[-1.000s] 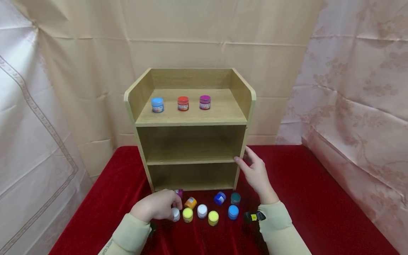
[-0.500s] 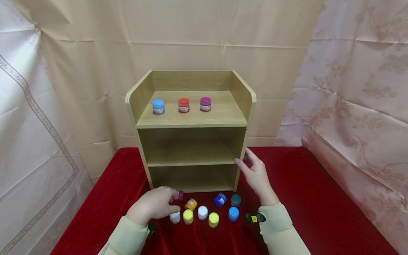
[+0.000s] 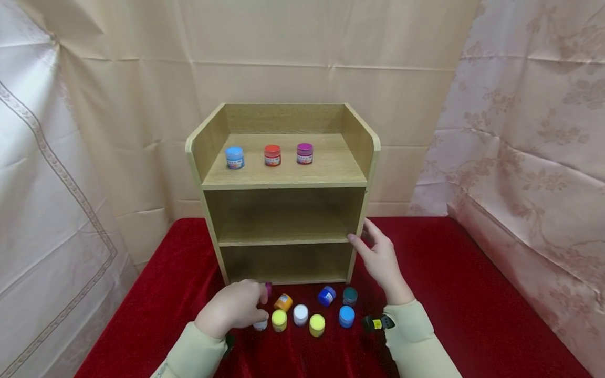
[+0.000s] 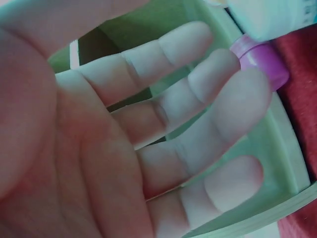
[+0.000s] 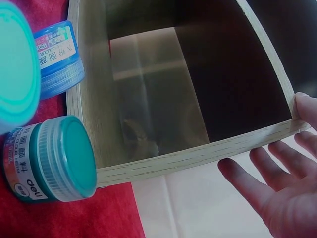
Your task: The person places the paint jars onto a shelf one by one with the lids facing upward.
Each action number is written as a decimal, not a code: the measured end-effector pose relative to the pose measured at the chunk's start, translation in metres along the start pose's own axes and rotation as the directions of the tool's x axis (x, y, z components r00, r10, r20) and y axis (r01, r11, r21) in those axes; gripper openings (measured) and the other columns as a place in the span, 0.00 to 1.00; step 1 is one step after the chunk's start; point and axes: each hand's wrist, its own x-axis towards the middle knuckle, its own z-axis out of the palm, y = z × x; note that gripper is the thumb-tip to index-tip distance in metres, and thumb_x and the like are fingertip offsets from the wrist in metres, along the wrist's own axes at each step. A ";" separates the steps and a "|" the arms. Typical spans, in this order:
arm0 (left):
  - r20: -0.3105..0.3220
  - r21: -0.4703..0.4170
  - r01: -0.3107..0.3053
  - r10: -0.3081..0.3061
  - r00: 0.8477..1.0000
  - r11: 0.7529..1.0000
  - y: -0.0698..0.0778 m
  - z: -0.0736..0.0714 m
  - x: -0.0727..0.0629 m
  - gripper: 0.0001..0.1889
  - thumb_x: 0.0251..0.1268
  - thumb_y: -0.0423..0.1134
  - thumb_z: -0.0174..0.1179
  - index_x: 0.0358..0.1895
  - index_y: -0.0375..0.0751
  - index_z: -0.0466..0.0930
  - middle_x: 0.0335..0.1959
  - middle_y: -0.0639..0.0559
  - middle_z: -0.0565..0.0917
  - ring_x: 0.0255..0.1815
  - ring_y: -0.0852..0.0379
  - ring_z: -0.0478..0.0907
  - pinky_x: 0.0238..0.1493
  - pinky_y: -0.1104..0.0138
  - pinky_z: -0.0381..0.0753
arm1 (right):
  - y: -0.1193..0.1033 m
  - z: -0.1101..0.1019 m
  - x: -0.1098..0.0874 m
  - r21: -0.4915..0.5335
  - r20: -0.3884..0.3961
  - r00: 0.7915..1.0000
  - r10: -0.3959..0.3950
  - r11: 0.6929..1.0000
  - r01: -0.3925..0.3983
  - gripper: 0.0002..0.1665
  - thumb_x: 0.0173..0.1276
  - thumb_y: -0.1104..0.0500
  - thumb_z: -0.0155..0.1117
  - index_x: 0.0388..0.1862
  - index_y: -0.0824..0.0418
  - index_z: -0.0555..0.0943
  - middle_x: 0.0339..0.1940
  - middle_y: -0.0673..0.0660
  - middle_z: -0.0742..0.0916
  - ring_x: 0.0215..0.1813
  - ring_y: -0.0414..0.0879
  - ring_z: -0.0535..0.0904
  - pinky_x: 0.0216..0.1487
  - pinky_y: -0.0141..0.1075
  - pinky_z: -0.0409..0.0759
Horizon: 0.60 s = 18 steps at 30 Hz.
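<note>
My left hand (image 3: 235, 308) hovers low at the front left of the wooden shelf (image 3: 283, 185), its fingers extended with nothing between them. Beneath its thumb shows a white-lidded paint jar (image 3: 260, 326), and just past its fingertips is a purple paint jar (image 4: 270, 64), mostly hidden by the hand in the head view. My right hand (image 3: 379, 260) grips the shelf's right side panel, thumb on the front edge near the middle board and fingers along the outside. Near that panel's foot lie a blue jar (image 5: 58, 59) and a teal jar (image 5: 54, 161).
On the top board stand light blue (image 3: 235, 157), red (image 3: 272, 156) and purple (image 3: 304, 154) jars. In front of the shelf are orange (image 3: 283, 302), yellow (image 3: 279, 321), white (image 3: 300, 315), another yellow (image 3: 317, 325) and light blue (image 3: 346, 317) jars on red cloth (image 3: 425, 278).
My left hand shifted toward the purple jar, uncovering more of the white-lidded one, then came back slightly so its thumb overlaps that jar. The right hand keeps its grip on the shelf.
</note>
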 end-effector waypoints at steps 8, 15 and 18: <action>0.050 -0.035 -0.029 0.031 0.998 0.999 -0.003 0.012 0.006 0.16 0.45 0.32 0.66 0.14 0.49 0.66 0.13 0.60 0.59 0.16 0.62 0.55 0.19 0.67 0.55 | -0.002 -0.001 -0.001 0.000 0.008 1.000 0.010 1.000 -0.010 0.35 0.74 0.52 0.67 0.77 0.52 0.70 0.67 0.61 0.80 0.65 0.59 0.78 0.54 0.53 0.82; 0.065 -0.082 -0.031 0.037 0.997 0.996 -0.004 0.020 0.010 0.21 0.45 0.29 0.64 0.11 0.50 0.60 0.09 0.63 0.54 0.14 0.63 0.51 0.18 0.69 0.54 | -0.003 -0.001 0.000 0.003 0.008 1.000 -0.003 1.000 0.003 0.34 0.74 0.53 0.67 0.76 0.52 0.70 0.66 0.60 0.81 0.65 0.59 0.78 0.53 0.53 0.83; 0.066 -0.080 -0.032 0.037 0.997 0.996 -0.003 0.023 0.010 0.20 0.44 0.29 0.65 0.10 0.50 0.62 0.09 0.63 0.57 0.14 0.63 0.54 0.18 0.70 0.56 | -0.003 0.000 0.000 0.006 0.005 1.000 -0.004 1.000 0.004 0.33 0.74 0.54 0.67 0.76 0.53 0.70 0.66 0.61 0.81 0.64 0.59 0.79 0.53 0.53 0.82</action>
